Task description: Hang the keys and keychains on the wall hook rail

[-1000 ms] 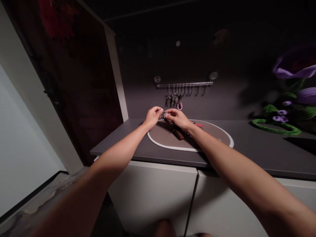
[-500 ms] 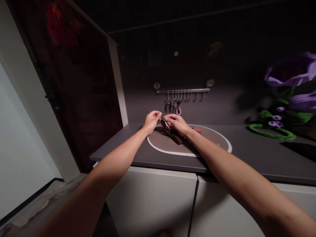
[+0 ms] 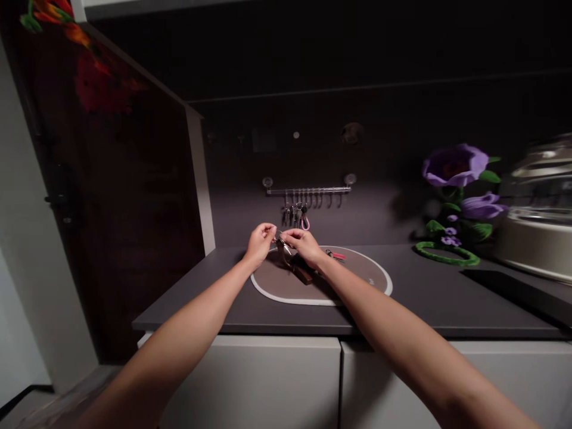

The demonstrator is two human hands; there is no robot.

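My left hand (image 3: 260,243) and my right hand (image 3: 304,244) meet above an oval brown mat (image 3: 353,286) with a white rim. Fingertips of both hands are pinched closed on a bunch of keys (image 3: 285,252), at its thin metal ring. The keys dangle below the fingers. A dark brown strap-like fob (image 3: 302,274) hangs or rests beneath my right hand; whether it touches the mat I cannot tell. Behind my right wrist, a red item (image 3: 338,256) with what looks like another key lies on the mat.
A clear rail with hooks (image 3: 308,190) is fixed to the back wall, and several keys (image 3: 295,211) hang from it. Purple artificial flowers (image 3: 456,167) with a green ring base stand at the right, beside a pale rounded appliance (image 3: 540,220). A dark door (image 3: 147,238) is on the left.
The camera view has tilted up and shifted right, bringing the appliance and upper cabinet into sight. Both hands stay together on the keys, with only slight finger movement.
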